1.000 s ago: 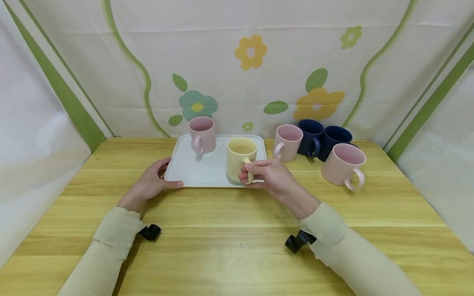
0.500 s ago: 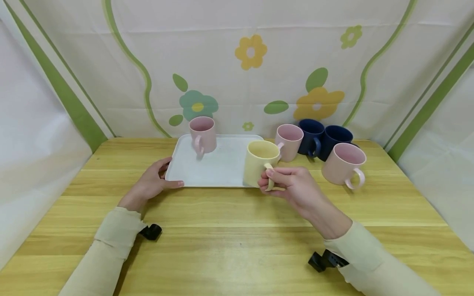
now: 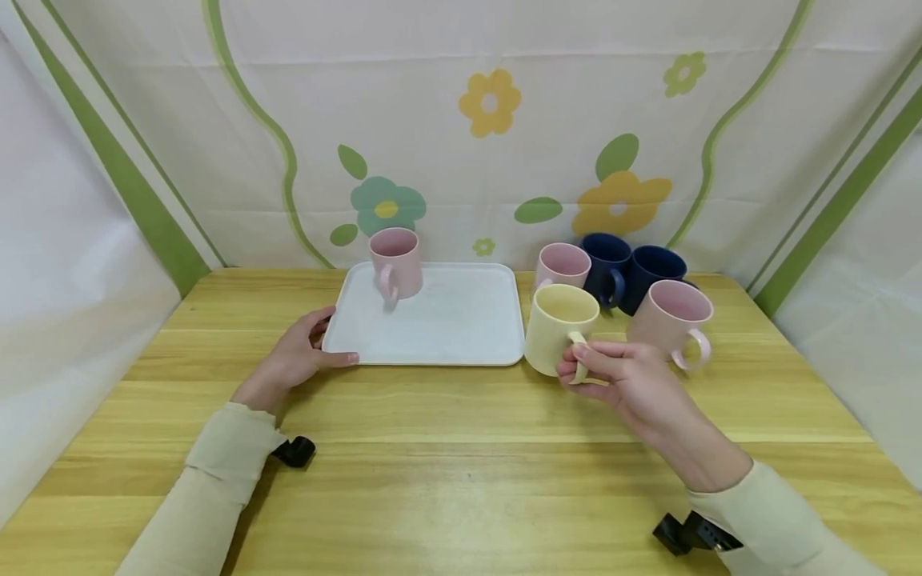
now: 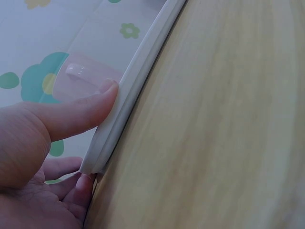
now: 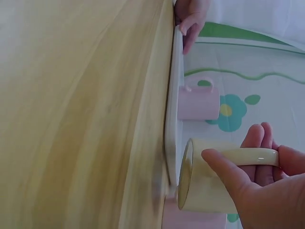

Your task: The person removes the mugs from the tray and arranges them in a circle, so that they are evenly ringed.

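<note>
My right hand (image 3: 627,392) holds a pale yellow mug (image 3: 545,340) by its handle, just off the tray's right end. The mug is near upright, and part of its underside shows in the right wrist view, where thumb and fingers pinch the handle (image 5: 255,156). My left hand (image 3: 291,356) grips the near left corner of a white tray (image 3: 461,332). In the left wrist view its thumb (image 4: 90,110) lies on the rim, with fingers curled at the corner. A pink mug (image 3: 403,268) stands upright at the tray's back left.
Behind the yellow mug stands another pink mug (image 3: 565,262), partly hidden. Two dark blue mugs (image 3: 596,276) are beside it, close to the back cloth (image 3: 446,160). A third pink mug (image 3: 655,320) stands at the right, partly behind my right hand. The wooden table (image 3: 432,464) extends toward me.
My right hand has carried the yellow mug to the right, from over the tray to beyond its right edge. My left hand and the tray have stayed put.
</note>
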The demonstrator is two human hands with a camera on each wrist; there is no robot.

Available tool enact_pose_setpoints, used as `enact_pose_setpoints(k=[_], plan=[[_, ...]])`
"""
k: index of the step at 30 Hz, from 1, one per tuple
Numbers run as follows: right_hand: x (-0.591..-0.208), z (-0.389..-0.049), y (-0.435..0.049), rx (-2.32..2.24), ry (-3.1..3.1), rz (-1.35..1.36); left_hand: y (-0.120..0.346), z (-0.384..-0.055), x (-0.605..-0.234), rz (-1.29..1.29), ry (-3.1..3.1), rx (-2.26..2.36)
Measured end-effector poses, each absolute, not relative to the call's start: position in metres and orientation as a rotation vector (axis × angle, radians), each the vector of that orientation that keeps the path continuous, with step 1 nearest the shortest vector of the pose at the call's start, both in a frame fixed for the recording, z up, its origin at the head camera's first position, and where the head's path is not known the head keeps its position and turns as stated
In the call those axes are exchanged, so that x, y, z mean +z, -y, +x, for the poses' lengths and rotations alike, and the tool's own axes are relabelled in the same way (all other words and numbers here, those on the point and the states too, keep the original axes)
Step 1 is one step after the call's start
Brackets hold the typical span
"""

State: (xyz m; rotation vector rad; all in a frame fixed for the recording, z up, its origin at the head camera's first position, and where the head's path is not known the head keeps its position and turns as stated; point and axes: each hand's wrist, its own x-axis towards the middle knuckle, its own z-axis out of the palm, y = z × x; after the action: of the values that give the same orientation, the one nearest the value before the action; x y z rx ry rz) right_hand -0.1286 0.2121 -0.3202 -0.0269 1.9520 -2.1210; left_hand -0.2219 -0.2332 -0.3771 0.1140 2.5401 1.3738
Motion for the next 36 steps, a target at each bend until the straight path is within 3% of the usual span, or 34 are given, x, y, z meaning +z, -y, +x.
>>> enact_pose_setpoints(k=[25, 36], plan=[[-0.338, -0.142, -0.236, -2.234, -1.904, 0.114, 0.235, -0.222, -0.378, 0.133, -2.563, 1.356], [-0.336, -0.149, -0.232, -2.059, -2.016, 0.088, 0.234, -0.222, -0.378, 0.118, -2.561, 1.344]])
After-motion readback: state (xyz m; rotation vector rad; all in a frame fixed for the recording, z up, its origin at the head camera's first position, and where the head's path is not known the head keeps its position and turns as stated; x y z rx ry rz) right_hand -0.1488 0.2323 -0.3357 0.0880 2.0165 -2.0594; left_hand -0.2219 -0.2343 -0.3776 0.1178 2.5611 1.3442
